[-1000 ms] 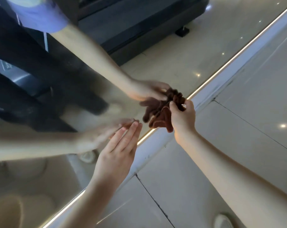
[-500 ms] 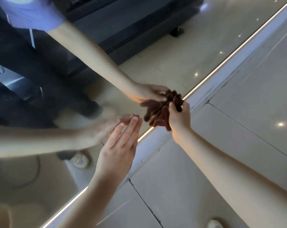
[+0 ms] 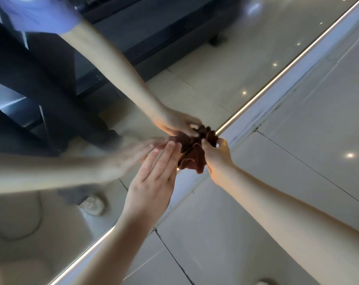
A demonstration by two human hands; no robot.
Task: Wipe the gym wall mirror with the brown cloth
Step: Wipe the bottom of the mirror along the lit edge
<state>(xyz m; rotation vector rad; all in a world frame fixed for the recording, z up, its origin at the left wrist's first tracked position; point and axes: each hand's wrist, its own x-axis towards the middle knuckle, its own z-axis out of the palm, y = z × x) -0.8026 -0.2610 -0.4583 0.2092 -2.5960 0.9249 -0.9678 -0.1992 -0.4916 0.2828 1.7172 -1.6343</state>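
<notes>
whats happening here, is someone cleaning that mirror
A person is working low on the wall mirror, near its lit bottom edge. The right hand grips a bunched brown cloth against the glass. The left hand is open, fingers straight, just beside the cloth; whether it touches the glass is unclear.

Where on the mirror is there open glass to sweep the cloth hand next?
Open glass runs up-right of the brown cloth along the lit strip, and down-left of the left hand above that strip. It is crowded at the bottom edge of the mirror, where the right hand grips the cloth and the left hand's straight fingers lie beside it.
</notes>
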